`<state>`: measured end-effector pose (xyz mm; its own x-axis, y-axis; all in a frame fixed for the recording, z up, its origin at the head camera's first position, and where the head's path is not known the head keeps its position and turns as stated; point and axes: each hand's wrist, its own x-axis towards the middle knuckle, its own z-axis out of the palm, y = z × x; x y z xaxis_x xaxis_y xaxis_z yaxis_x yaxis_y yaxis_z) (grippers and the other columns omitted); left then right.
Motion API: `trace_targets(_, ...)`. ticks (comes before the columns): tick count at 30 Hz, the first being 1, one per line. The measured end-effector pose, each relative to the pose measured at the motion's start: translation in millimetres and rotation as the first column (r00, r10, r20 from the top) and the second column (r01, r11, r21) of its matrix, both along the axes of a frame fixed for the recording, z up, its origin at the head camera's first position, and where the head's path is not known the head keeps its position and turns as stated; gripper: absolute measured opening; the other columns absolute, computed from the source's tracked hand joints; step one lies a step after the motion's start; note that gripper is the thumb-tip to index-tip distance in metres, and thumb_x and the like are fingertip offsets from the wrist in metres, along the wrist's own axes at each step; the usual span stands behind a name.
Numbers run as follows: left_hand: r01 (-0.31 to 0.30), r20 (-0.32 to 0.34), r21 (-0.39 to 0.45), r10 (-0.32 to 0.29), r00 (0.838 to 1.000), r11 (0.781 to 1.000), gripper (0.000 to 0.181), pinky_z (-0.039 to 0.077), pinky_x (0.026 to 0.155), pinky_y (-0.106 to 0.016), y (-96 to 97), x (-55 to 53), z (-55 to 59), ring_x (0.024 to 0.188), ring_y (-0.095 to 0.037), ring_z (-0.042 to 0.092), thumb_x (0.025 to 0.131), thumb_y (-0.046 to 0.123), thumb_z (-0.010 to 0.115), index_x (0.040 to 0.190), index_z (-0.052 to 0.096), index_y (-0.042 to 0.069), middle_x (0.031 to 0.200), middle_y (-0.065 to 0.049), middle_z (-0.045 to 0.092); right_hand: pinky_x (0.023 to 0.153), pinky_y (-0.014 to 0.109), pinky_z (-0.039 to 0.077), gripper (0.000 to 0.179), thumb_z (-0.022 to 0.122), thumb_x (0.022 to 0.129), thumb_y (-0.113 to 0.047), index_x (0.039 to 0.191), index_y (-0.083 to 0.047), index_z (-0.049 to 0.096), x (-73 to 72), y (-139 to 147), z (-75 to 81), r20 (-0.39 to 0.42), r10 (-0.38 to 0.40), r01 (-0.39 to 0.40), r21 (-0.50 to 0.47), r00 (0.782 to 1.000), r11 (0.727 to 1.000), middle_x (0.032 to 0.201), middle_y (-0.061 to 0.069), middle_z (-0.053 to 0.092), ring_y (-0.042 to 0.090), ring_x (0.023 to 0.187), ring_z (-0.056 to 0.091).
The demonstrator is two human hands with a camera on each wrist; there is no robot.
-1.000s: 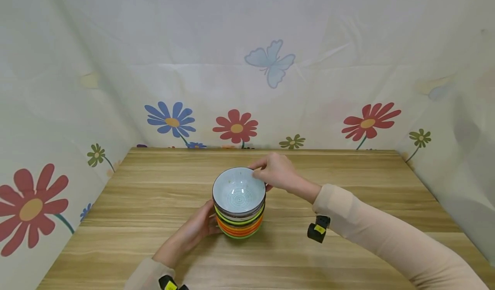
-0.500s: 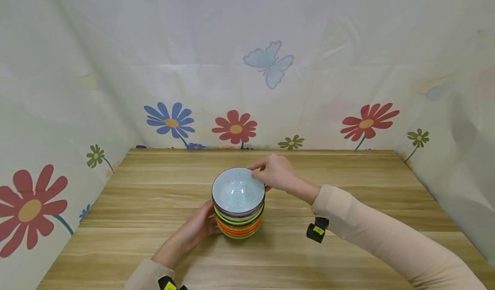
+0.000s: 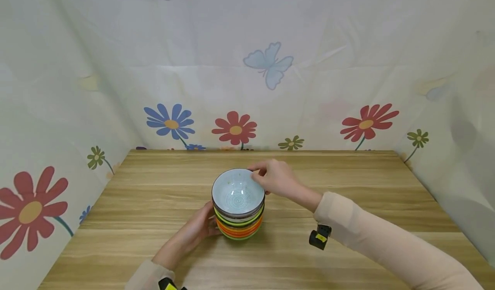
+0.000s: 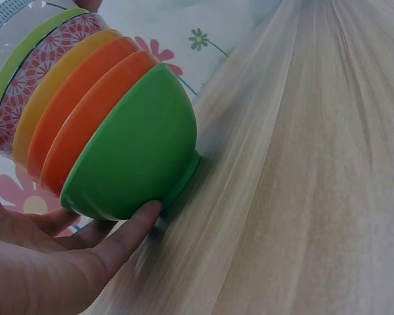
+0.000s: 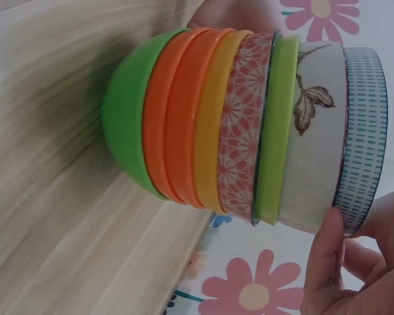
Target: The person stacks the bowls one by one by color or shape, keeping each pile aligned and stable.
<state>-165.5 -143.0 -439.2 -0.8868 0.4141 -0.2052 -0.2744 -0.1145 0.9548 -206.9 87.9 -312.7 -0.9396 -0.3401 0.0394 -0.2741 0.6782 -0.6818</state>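
Note:
A tall stack of nested bowls stands upright on the wooden table. On top is a pale blue bowl [image 3: 238, 191] with a dark rim and a dashed pattern outside. Below it come a white leaf-patterned bowl [image 5: 315, 138], a lime bowl [image 5: 279, 131], a red floral bowl [image 5: 243, 125], a yellow bowl [image 5: 210, 121], orange bowls [image 5: 180, 118] and a green bowl [image 4: 141, 147] at the bottom. My right hand [image 3: 278, 178] pinches the top bowl's right rim. My left hand [image 3: 199, 225] rests spread fingers against the stack's left side, one fingertip near the green bowl's foot.
The wooden table [image 3: 348, 169] extends on both sides of the stack. Behind it hangs a white curtain [image 3: 309, 88] printed with flowers and a butterfly; more printed cloth encloses the left and right sides.
My right hand and forearm have dropped slightly, with the pinch on the top bowl's rim kept. The left hand and the stack show no clear movement.

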Motion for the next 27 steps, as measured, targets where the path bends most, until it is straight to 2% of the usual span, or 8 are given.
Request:
trace_targets(8,0.008,-0.003,-0.013,-0.008,1.000,1.000,0.073,0.045,0.094,-0.046,-1.8,0.9,-0.9,0.115,-0.025,0.050,0.094,0.054,0.034,0.140,0.026,-0.001,0.141,-0.023,0.032,0.044,0.023,0.050,0.022,0.060,0.088,-0.022,0.107,-0.013,0.069,2.3,4.8,-13.4,-0.058,0.019,-0.023,-0.070,0.998,0.997,0.085,0.004,0.061,0.017,0.050,0.057)
trace_targets(15,0.006,-0.020,-0.028,-0.007,1.000,1.000,0.069,0.046,0.093,-0.043,-5.4,-2.7,-3.8,0.112,-0.024,0.053,0.095,0.053,0.032,0.138,0.028,-0.002,0.139,-0.021,0.034,0.047,0.023,0.051,0.025,0.049,0.095,-0.023,0.110,-0.014,0.068,4.1,13.1,-25.9,-0.107,0.033,-0.049,-0.147,0.994,0.988,0.096,0.005,0.059,0.018,0.063,0.057)
trace_targets(17,-0.001,-0.025,-0.035,0.000,1.000,0.999,0.068,0.047,0.092,-0.041,-8.6,-7.9,-9.6,0.109,-0.022,0.055,0.096,0.052,0.030,0.138,0.028,-0.002,0.138,-0.020,0.036,0.049,0.023,0.051,0.026,0.048,0.096,-0.023,0.111,-0.015,0.067,4.0,15.8,-29.0,-0.122,0.023,-0.041,-0.146,0.992,0.988,0.093,0.003,0.059,0.016,0.068,0.056)
trace_targets(19,-0.007,-0.034,-0.039,0.006,0.999,0.999,0.068,0.048,0.092,-0.041,-13.7,-15.4,-20.6,0.109,-0.022,0.055,0.097,0.052,0.027,0.138,0.028,-0.001,0.139,-0.019,0.036,0.049,0.022,0.051,0.026,0.047,0.097,-0.022,0.111,-0.014,0.067,3.7,19.1,-32.2,-0.141,0.014,-0.033,-0.132,0.990,0.991,0.090,0.003,0.058,0.015,0.071,0.055)
trace_targets(21,-0.018,-0.049,-0.066,0.015,0.999,0.998,0.070,0.048,0.090,-0.038,-17.9,-21.6,-25.4,0.107,-0.020,0.055,0.096,0.054,0.027,0.138,0.030,-0.001,0.137,-0.018,0.038,0.050,0.022,0.050,0.026,0.047,0.097,-0.020,0.112,-0.012,0.066,2.5,23.4,-36.1,-0.175,0.008,-0.026,-0.105,0.985,0.994,0.090,0.003,0.059,0.014,0.073,0.055)
trace_targets(24,-0.009,-0.128,-0.127,-0.007,0.992,0.992,0.072,0.049,0.090,-0.038,-20.9,-24.5,-19.3,0.109,-0.022,0.054,0.096,0.054,0.027,0.138,0.031,-0.004,0.137,-0.021,0.038,0.058,0.024,0.051,0.026,0.046,0.097,-0.019,0.112,-0.010,0.065,-0.4,30.4,-42.3,-0.243,0.001,-0.015,-0.058,0.970,0.998,0.093,0.005,0.062,0.013,0.078,0.058)
trace_targets(27,-0.043,-0.196,-0.209,0.002,0.981,0.977,0.067,0.048,0.092,-0.042,-19.0,-22.8,0.6,0.111,-0.025,0.053,0.097,0.048,0.029,0.136,0.035,-0.006,0.134,-0.024,0.042,0.068,0.030,0.051,0.026,0.045,0.097,-0.018,0.112,-0.009,0.065,-3.9,37.2,-47.9,-0.319,0.002,-0.001,0.003,0.948,1.000,0.095,0.005,0.064,0.014,0.084,0.061)
